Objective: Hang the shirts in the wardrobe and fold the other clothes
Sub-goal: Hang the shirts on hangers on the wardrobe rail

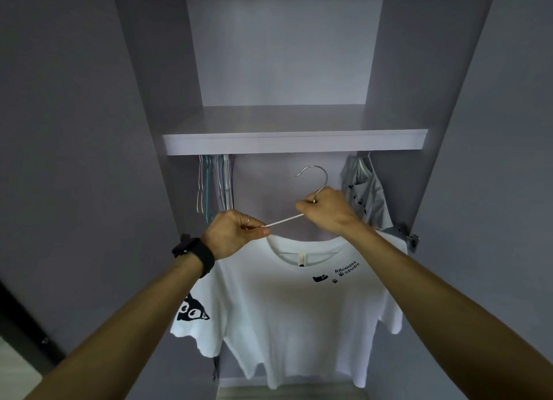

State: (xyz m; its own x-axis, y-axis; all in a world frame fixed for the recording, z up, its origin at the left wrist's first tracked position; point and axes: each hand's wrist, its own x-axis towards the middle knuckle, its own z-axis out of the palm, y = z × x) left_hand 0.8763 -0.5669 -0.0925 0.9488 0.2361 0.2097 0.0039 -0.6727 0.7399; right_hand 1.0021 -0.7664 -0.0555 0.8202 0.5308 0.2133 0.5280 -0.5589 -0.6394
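The white T-shirt (299, 315) hangs on a hanger (284, 220) at centre, beneath the shelf (294, 143). The left hand (233, 235) pinches the hanger's 9 o'clock arm. The right hand (326, 209) grips under the hook (317, 172), hiding the other arm. At 10 o'clock the spare hangers (214, 187) have hidden tops.

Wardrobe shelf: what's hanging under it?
A bunch of empty hangers at the left and a grey garment at the right. The shelf edge hides the rail. The hanger with the white shirt, held by the left hand and right hand, isn't hooked.
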